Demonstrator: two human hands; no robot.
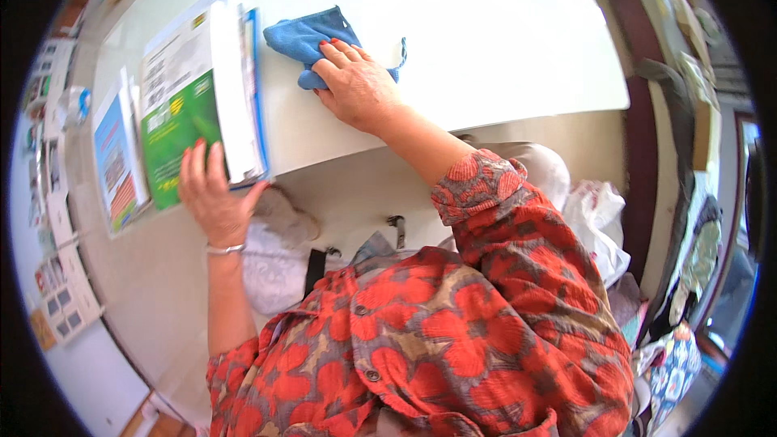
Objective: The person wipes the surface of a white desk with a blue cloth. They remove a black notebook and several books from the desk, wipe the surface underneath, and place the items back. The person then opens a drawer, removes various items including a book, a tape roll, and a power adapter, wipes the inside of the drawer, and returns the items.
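My right hand (355, 82) presses down on a bunched blue cloth (309, 36), with its fingers spread over the fabric on the white tabletop (485, 42). A looped cord of the cloth sticks out beside the wrist. At the table's front left, my left hand (215, 194) holds the near end of a stack of papers and booklets (234, 97). Its fingers lie on a green and white booklet (182, 127), and its thumb reaches the corner by a blue folder (262, 139) under the stack. The stack looks slightly blurred.
Left of the stack lies another booklet with a blue and red cover (115, 158). A white plastic bag (598, 224) hangs or stands at the right, below the table edge. Cushions or padded furniture (643, 30) line the right side. White cabinets (64, 297) stand far left.
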